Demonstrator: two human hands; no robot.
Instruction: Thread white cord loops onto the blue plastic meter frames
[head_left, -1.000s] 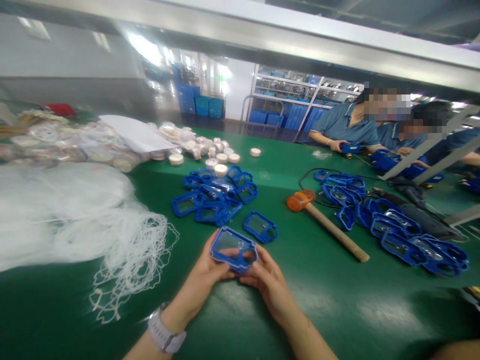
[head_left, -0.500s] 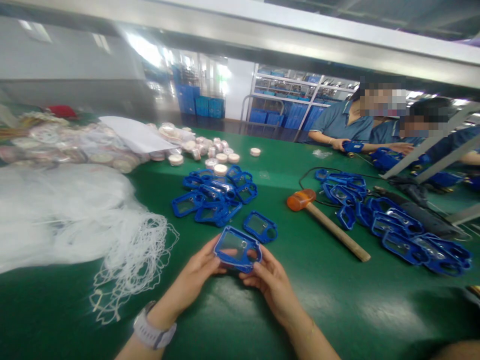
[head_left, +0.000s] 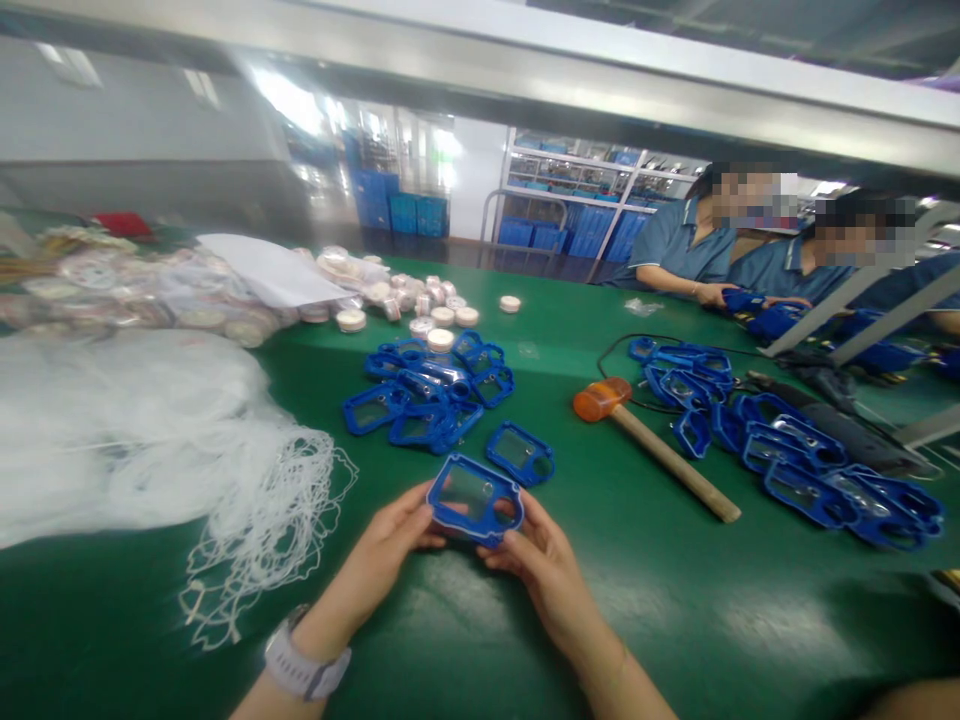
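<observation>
Between my two hands is a blue plastic housing cover [head_left: 491, 528] with a clear window and a round hole at its right end. My left hand [head_left: 401, 525] grips its left edge, thumb in front and fingers behind. On the right edge, my right hand [head_left: 541, 548] pinches it below the round hole. The cover is tilted towards me, above the green table. Just beyond it a similar blue cover [head_left: 520, 454] lies flat. A heap of such blue covers [head_left: 427, 392] sits farther back. Some of my fingers are hidden behind the held cover.
A mallet [head_left: 667, 450] with an orange head lies to the right, beside more blue covers [head_left: 810, 490]. Bundled white cords [head_left: 277, 520] and plastic bags [head_left: 112, 430] spread at left. Round white pieces [head_left: 439, 340] stand behind. Two co-workers [head_left: 686, 250] handle blue parts at far right.
My hands and the held cover have barely shifted; the cover's tilt differs slightly. Across the table, a co-worker's hands with a blue part have moved to the right.
</observation>
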